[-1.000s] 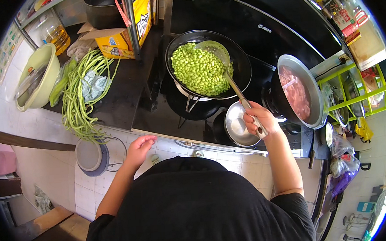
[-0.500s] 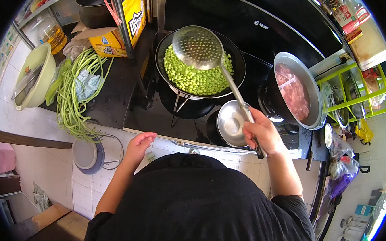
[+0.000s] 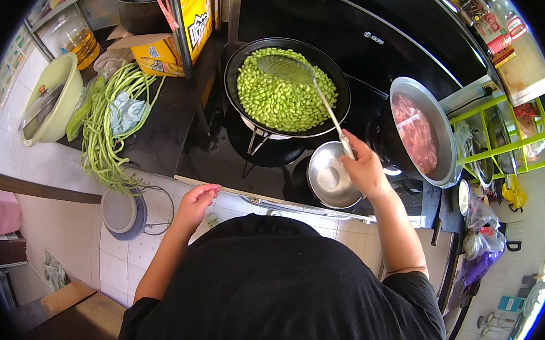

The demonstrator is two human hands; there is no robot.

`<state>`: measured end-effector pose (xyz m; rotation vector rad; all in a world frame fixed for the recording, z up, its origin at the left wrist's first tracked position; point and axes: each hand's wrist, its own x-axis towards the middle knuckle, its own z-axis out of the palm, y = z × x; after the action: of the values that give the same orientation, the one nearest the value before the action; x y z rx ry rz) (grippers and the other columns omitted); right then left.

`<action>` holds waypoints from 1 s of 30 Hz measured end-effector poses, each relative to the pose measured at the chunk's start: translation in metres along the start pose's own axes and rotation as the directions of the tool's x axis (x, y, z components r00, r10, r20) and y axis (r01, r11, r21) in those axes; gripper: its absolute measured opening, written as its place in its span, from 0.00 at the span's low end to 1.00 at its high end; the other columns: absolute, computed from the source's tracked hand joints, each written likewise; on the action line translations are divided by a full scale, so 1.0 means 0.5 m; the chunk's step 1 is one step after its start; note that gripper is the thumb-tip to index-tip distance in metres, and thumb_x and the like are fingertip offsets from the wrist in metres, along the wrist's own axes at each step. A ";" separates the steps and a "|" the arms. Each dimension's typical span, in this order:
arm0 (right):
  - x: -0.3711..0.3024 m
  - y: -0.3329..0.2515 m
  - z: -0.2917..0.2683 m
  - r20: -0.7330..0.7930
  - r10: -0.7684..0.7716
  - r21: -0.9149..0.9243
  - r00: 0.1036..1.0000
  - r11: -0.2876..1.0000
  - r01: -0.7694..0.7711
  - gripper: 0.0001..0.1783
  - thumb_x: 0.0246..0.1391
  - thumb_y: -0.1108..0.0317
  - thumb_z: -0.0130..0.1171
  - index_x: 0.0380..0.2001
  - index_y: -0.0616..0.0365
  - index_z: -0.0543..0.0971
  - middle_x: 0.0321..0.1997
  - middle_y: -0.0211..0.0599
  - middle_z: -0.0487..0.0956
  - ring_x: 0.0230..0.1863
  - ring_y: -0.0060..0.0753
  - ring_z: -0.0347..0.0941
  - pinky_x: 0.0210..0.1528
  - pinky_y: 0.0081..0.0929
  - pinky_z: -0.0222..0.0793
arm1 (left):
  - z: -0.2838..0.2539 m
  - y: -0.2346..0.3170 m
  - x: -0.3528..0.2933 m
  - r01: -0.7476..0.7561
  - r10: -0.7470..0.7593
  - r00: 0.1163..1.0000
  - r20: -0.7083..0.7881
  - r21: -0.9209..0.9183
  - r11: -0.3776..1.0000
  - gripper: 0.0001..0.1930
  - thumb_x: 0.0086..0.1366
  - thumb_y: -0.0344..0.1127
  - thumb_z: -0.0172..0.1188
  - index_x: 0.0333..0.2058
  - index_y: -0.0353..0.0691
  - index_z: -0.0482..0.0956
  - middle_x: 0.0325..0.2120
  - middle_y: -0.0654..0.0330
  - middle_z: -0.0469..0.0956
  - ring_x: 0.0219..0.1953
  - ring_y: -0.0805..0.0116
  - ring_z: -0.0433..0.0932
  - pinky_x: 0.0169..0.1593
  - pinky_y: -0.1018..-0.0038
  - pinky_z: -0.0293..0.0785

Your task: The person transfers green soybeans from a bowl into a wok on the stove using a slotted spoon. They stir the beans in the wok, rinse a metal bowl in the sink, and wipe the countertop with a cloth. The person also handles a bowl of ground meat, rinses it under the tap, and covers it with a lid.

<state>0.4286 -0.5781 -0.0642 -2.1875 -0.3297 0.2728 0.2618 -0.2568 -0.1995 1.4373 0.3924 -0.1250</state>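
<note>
Yellow lettered carton (image 3: 199, 25) stands near the wok (image 3: 329, 58).

So the wok (image 3: 341, 92) is black, round and wide, sitting level on the stove (image 3: 211, 152), with a big pile of beans (image 3: 281, 109) covering most of the bottom. They're small, plump, shelled ones, bright green and kinda shiny, all loose. The skimmer (image 3: 286, 69) is metal with a shallow round head, tilted over the far part of the pile. Can't tell if it's pressing into the beans, it's a bit blurry. Its long handle slants over the near right rim into the right hand (image 3: 367, 171).
</note>
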 end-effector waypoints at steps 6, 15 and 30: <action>0.060 -0.085 -0.011 -0.106 0.034 -0.345 0.994 0.936 -0.068 0.30 0.44 0.65 0.48 0.55 0.49 0.64 0.39 0.53 0.74 0.40 0.50 0.72 0.43 0.34 0.66 | -0.020 -0.010 -0.017 0.015 -0.015 0.999 -0.049 -0.008 1.000 0.12 0.62 0.35 0.49 0.42 0.38 0.73 0.39 0.63 0.75 0.41 0.74 0.71 0.44 0.75 0.66; 0.080 -0.031 0.007 0.086 -0.152 -0.691 0.985 0.703 0.168 0.30 0.47 0.61 0.49 0.57 0.42 0.60 0.31 0.47 0.75 0.32 0.49 0.72 0.36 0.41 0.67 | -0.019 -0.023 -0.021 0.022 -0.022 0.999 -0.035 -0.024 0.999 0.12 0.62 0.36 0.48 0.42 0.39 0.73 0.40 0.62 0.75 0.42 0.72 0.71 0.44 0.74 0.66; -0.103 -0.064 -0.113 -0.026 -0.163 -0.586 0.986 0.802 0.117 0.29 0.39 0.69 0.57 0.50 0.42 0.70 0.24 0.40 0.74 0.24 0.42 0.71 0.29 0.31 0.67 | 0.016 0.019 0.015 0.031 -0.030 0.999 0.028 -0.049 0.998 0.12 0.61 0.31 0.49 0.42 0.35 0.72 0.38 0.61 0.75 0.42 0.75 0.70 0.47 0.78 0.64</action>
<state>0.3932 -0.6190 -0.0014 -2.7539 -0.5940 -0.0054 0.2732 -0.2624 -0.1924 1.3798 0.3922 -0.1584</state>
